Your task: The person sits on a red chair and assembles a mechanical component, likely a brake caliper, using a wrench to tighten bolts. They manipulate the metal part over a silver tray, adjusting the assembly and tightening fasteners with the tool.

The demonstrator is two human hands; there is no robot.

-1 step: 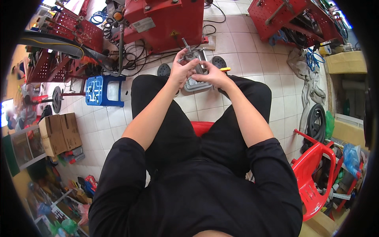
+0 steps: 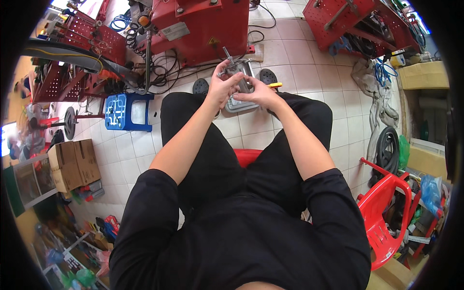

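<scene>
Between my knees, both hands hold a grey metal cylinder part (image 2: 246, 70) with thin rods along it and a longer rod sticking up at its far left. My left hand (image 2: 224, 88) is closed round its left side, fingers bent behind it. From the right, my right hand (image 2: 262, 94) grips its near end with thumb and fingers; the exact contact is partly hidden. Below the hands a grey tray (image 2: 241, 108) rests on the floor, and its contents are mostly covered. A yellow-handled tool (image 2: 275, 85) shows just right of my right hand, beside a dark clog (image 2: 267, 76).
A red machine (image 2: 203, 29) stands straight ahead, with black cables (image 2: 166, 72) on the tiles. To the left are a blue stool (image 2: 128, 111) and cardboard boxes (image 2: 73, 164). A red plastic chair (image 2: 384, 222) stands at the near right, and a red perforated workbench (image 2: 333, 24) at the far right.
</scene>
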